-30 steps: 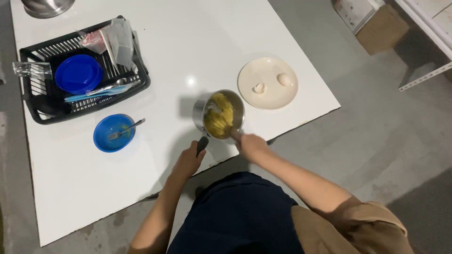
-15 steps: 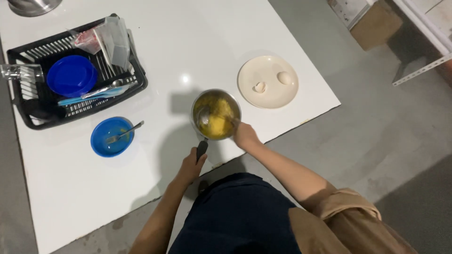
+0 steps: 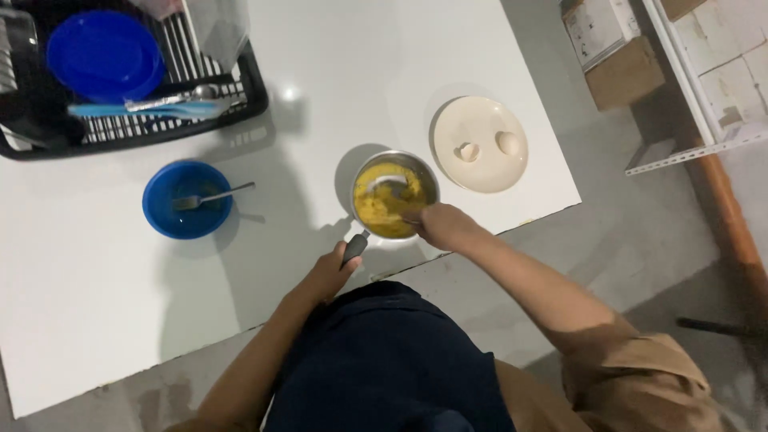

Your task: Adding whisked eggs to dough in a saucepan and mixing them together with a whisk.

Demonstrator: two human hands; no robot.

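Observation:
A small metal saucepan (image 3: 394,197) with yellow beaten egg sits near the front edge of the white table (image 3: 120,296). My left hand (image 3: 332,272) grips its dark handle (image 3: 354,247). At the pan's right rim my right hand (image 3: 445,226) holds a utensil (image 3: 392,192) that reaches into the yellow mix; its kind is hard to tell. A cream plate (image 3: 480,144) with two eggshell halves lies just right of the pan.
A blue bowl (image 3: 187,199) with a fork in it stands left of the pan. A black dish rack (image 3: 128,88) at the back left holds a blue lid, cutlery and clear containers. Cardboard boxes (image 3: 616,56) and a white shelf (image 3: 704,80) stand on the floor to the right.
The view has shifted so the pan and plate sit further right. My right hand has moved around the pan's rim while the left keeps hold of the handle.

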